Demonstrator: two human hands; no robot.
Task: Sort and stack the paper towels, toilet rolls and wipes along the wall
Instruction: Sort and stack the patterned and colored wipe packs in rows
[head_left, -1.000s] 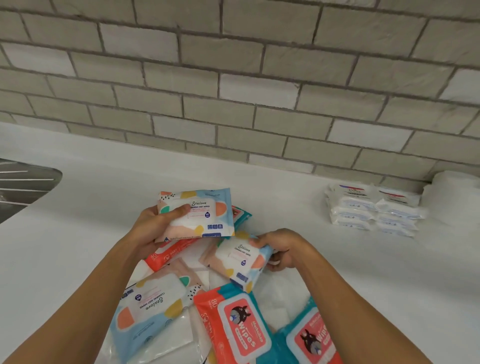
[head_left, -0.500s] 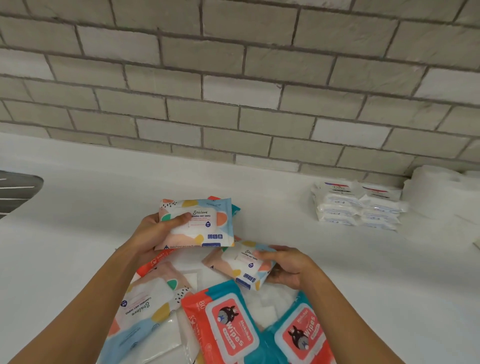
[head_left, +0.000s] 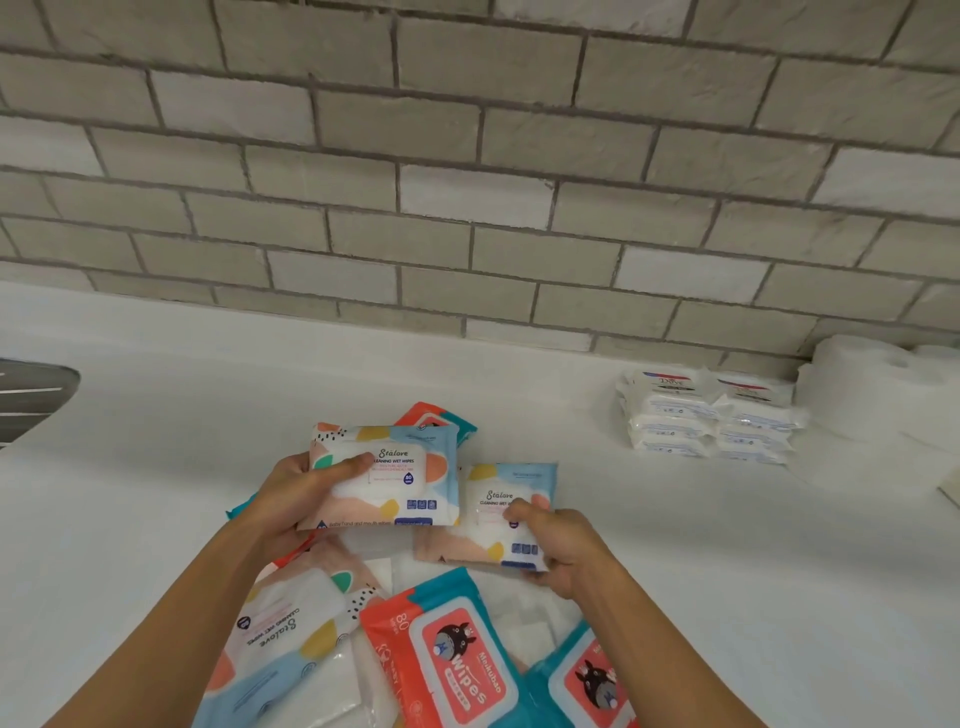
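Left hand: your left hand (head_left: 296, 499) is gripping a pastel wipes pack (head_left: 395, 483). The thumb is lying across the label and the fingers are curling underneath. You are holding it label-up at the centre of the frame.

Right hand: your right hand (head_left: 569, 551) is gripping a second pastel pack (head_left: 498, 499) at its lower right corner, thumb pressing on top. The pack is sitting just right of the first one and slightly lower in the frame. Whether their edges are touching, you cannot tell.

Loose pile: a third pastel pack (head_left: 291, 634) is lying at the lower left beside your left forearm, its print facing away from you. A red-and-teal wipes pack (head_left: 447, 660) is lying at the bottom centre. Another red-and-teal pack (head_left: 587, 680) is running off the bottom edge beside your right forearm. One more red-and-teal corner (head_left: 436, 415) is peeking out above the pack in your left hand. White wrapped packs (head_left: 524, 613) are showing beneath them.

Sorted stack: white wipes packs (head_left: 706, 415) are standing in two neat columns near the wall at the middle right. White rolls (head_left: 878, 384) are sitting just beside them at the right edge, against the wall.

Surroundings: everything is resting on a white counter (head_left: 156, 441) that is running along a grey brick wall (head_left: 467, 182). A ridged metal surface (head_left: 31, 395) is showing at the left edge.
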